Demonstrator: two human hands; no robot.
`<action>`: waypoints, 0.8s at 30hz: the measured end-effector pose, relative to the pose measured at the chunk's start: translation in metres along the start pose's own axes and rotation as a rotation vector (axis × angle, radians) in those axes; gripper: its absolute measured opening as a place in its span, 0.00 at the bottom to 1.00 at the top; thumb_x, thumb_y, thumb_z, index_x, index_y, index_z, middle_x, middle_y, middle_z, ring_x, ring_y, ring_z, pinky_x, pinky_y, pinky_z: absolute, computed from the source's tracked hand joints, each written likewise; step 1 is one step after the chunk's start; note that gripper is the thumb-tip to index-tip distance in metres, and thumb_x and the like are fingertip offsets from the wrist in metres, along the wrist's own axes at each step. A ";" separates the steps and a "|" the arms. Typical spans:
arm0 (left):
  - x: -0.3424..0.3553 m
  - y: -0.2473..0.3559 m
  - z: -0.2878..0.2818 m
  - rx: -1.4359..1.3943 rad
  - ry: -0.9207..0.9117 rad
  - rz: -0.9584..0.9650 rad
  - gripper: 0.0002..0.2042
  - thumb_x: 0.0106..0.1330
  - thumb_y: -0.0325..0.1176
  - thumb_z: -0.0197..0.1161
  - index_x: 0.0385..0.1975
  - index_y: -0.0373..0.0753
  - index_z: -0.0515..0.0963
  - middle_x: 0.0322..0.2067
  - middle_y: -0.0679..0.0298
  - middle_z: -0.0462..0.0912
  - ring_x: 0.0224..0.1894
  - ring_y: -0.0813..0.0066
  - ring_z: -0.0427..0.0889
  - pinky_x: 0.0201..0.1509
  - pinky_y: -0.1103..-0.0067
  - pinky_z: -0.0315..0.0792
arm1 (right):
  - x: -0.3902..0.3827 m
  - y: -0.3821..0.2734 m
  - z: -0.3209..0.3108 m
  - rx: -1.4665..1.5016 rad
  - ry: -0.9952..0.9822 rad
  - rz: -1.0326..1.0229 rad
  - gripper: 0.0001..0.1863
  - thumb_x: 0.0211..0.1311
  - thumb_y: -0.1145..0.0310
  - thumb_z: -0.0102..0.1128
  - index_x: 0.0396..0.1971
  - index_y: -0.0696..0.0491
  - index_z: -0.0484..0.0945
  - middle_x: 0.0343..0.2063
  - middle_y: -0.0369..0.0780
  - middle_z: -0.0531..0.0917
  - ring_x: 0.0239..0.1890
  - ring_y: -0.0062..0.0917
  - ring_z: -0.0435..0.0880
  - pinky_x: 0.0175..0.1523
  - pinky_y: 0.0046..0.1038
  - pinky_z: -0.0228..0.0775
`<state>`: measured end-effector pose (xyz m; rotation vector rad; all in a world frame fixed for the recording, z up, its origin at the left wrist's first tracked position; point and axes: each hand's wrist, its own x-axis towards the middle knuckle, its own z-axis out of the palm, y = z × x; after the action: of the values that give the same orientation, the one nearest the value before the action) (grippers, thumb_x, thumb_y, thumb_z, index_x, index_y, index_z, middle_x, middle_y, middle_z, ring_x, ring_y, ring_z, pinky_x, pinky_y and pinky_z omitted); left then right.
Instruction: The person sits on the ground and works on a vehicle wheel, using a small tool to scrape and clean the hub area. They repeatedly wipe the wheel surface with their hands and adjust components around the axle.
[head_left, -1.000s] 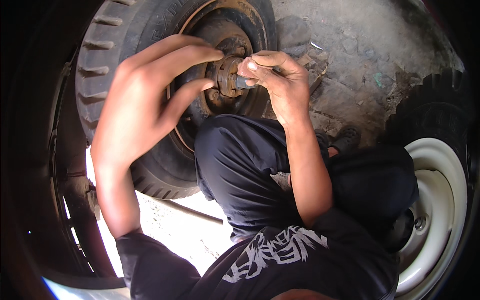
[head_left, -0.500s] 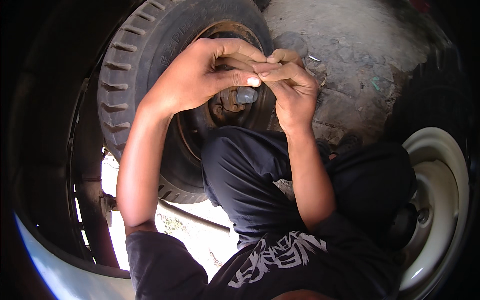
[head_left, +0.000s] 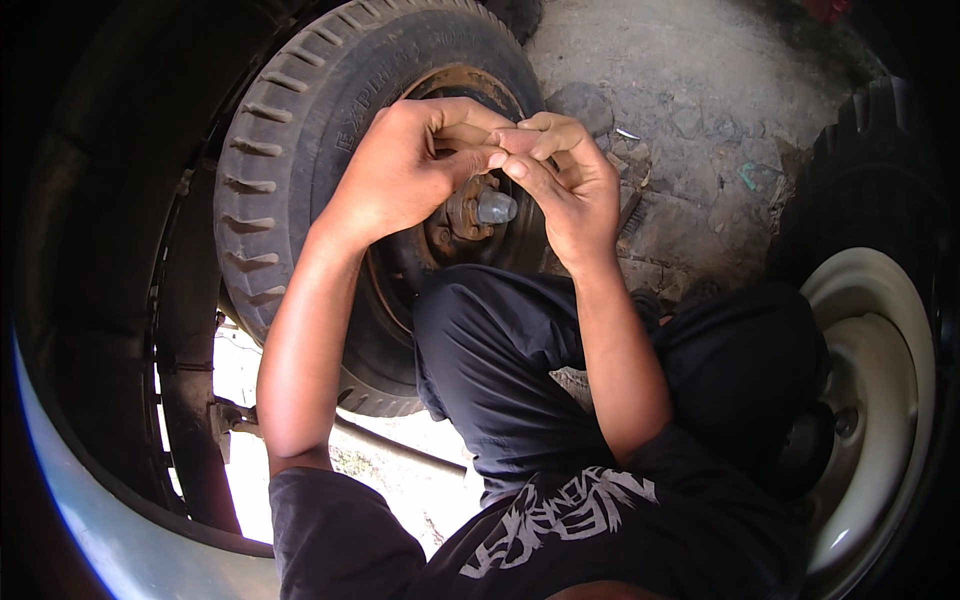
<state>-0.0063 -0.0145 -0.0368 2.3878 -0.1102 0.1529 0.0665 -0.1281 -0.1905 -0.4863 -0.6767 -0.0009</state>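
My left hand and my right hand meet at their fingertips, both pinching a small, flat, pinkish-brown piece, partly hidden by the fingers; I cannot make out what it is. Just below them, a grey cylindrical cap sticks out from a rusty, bolted hub. That hub sits in the dark, rust-edged rim of a large upright tyre with a ribbed tread.
My bent legs are close below the wheel. A second tyre and white rim stand at the right. A dark wheel arch curves on the left. Cracked ground with debris lies behind.
My left hand has swung in from a spread position to close its fingers with those of my right hand. The small piece has moved off the grey cap, which is now exposed.
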 end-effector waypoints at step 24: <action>-0.064 -0.074 0.086 0.157 0.516 -0.134 0.12 0.73 0.25 0.68 0.54 0.34 0.86 0.50 0.52 0.91 0.53 0.60 0.90 0.60 0.72 0.79 | -0.053 0.082 -0.072 -0.340 0.335 0.704 0.30 0.78 0.68 0.66 0.74 0.59 0.70 0.54 0.40 0.85 0.54 0.26 0.89 0.52 0.26 0.81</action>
<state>-0.0538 -0.0170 -0.1580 2.4198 0.3133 0.7259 0.0809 -0.0942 -0.3060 -1.0079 -0.1473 0.4627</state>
